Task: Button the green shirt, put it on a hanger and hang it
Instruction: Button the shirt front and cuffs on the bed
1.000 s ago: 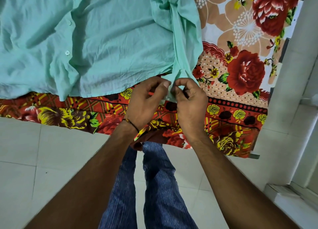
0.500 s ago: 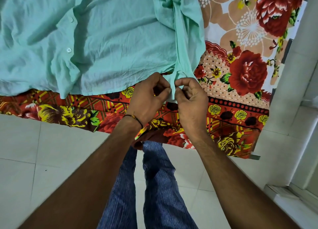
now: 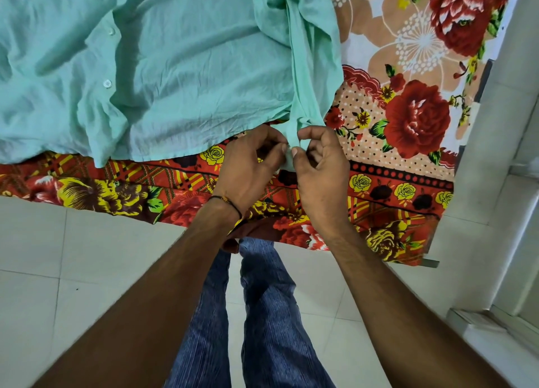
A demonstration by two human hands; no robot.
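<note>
The green shirt [image 3: 180, 67] lies spread and wrinkled on a flowered bedsheet, its button placket with white buttons [image 3: 107, 83] running up the left part. A sleeve [image 3: 303, 75] comes down to the bed's near edge. My left hand [image 3: 250, 166] and my right hand [image 3: 319, 166] meet at the sleeve's cuff [image 3: 290, 157]. Each pinches the cuff fabric between thumb and fingers, thumbs almost touching. The cuff's button is hidden by my fingers. No hanger is in view.
The bedsheet [image 3: 408, 125], red and orange with big roses, hangs over the bed's near edge. My legs in blue jeans [image 3: 262, 314] stand on a pale tiled floor [image 3: 58, 271]. A white wall and step [image 3: 501, 183] run along the right.
Both hands stay on the cuff. The left thumb has slid down against the fabric, and the right fingers have curled in closer. The view shifted slightly.
</note>
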